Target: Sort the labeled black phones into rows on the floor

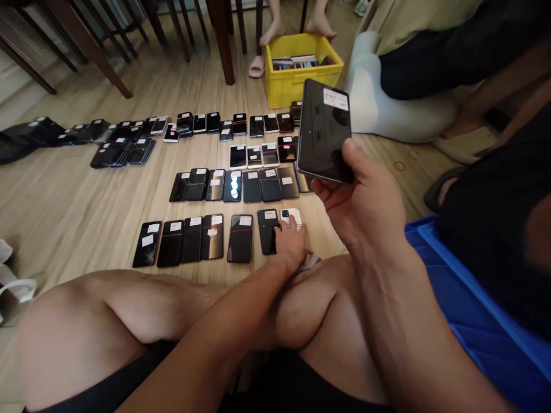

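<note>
Raised in my right hand (pixel 365 192) is a black phone (pixel 323 129), tilted, with a white sticker near its top edge. My thumb lies on its face and my fingers are underneath. Down on the floor, my left hand (pixel 291 241) is closed over a white phone (pixel 284 214) with a dark camera block, fingers at its edges; the thumb is hidden. Beside it lies a black phone (pixel 267 238) with a sticker. Another dark phone (pixel 240 238) rests further left, then several more side by side in this nearest row.
Further rows hold stickered phones (pixel 252 186), and stacked phones (pixel 112 154) lie at the left. Behind them stands a yellow crate (pixel 286 89) with items inside, near a person's bare feet (pixel 275 30). A blue container (pixel 456 281) is at my right, beside another person's leg. Chair legs rise at the back.
</note>
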`<state>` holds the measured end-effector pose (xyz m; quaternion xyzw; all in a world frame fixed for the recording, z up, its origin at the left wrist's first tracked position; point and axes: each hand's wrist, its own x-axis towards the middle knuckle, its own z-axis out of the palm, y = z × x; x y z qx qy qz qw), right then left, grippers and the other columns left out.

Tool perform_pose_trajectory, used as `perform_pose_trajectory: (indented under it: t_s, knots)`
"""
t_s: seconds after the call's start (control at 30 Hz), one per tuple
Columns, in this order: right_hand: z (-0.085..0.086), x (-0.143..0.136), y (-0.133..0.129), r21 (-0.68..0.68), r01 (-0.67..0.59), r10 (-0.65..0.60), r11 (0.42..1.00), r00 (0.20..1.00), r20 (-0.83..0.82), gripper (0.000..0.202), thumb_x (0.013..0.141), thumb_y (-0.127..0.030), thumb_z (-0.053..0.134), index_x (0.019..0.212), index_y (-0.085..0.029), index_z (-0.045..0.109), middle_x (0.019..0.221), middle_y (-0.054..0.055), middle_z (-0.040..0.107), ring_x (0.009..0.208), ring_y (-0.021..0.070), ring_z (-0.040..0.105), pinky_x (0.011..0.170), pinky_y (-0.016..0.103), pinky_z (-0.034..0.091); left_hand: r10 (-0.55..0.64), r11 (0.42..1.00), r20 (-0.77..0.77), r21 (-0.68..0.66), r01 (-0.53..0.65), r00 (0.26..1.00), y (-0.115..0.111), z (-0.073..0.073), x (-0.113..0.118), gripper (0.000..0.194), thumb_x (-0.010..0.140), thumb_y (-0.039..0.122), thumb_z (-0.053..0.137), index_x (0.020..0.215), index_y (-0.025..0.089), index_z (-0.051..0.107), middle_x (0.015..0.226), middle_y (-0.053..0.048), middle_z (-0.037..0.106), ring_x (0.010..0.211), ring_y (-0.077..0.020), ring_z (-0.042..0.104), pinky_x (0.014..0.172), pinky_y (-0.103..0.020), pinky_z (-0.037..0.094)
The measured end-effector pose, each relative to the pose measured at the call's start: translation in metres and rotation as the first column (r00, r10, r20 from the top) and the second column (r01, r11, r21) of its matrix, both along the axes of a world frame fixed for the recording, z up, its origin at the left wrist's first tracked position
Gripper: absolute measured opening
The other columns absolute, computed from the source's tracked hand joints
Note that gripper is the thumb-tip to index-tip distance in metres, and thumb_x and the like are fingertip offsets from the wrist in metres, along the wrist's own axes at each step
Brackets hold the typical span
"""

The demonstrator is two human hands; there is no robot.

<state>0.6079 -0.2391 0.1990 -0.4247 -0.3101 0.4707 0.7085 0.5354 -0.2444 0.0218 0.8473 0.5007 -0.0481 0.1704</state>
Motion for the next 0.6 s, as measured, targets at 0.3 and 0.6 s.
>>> perform_pose_trajectory:
  t_s: [0.3, 0.6]
  knots:
    - [-0.003, -0.001, 0.001, 0.015, 0.001, -0.001, 1.000, 1.000, 0.009, 0.022, 0.093, -0.048, 0.072, 0.095, -0.026, 0.069, 0.100, 0.000, 0.076, 0.097, 0.0205, 0.073, 0.070, 0.030, 0.063, 0.191, 0.982, 0.052, -0.005, -0.191, 0.980, 0.007, -0.003, 0.028, 0.044, 0.097, 0.023, 0.053, 0.139, 0.024, 0.064, 0.161, -0.018, 0.037, 0.135, -0.0419, 0.045, 0.104, -0.058, 0.046]
    - [-0.006, 0.003, 0.002, 0.010, -0.006, 0.006, 1.000, 1.000, 0.025, 0.023, 0.092, -0.050, 0.072, 0.094, -0.027, 0.068, 0.094, -0.001, 0.073, 0.097, 0.0212, 0.073, 0.073, 0.032, 0.063, 0.381, 0.922, 0.362, -0.211, -0.324, 0.851, 0.007, 0.010, 0.022, 0.061, 0.084, 0.016, 0.064, 0.144, 0.027, 0.057, 0.164, -0.017, 0.036, 0.132, -0.0421, 0.053, 0.104, -0.058, 0.051]
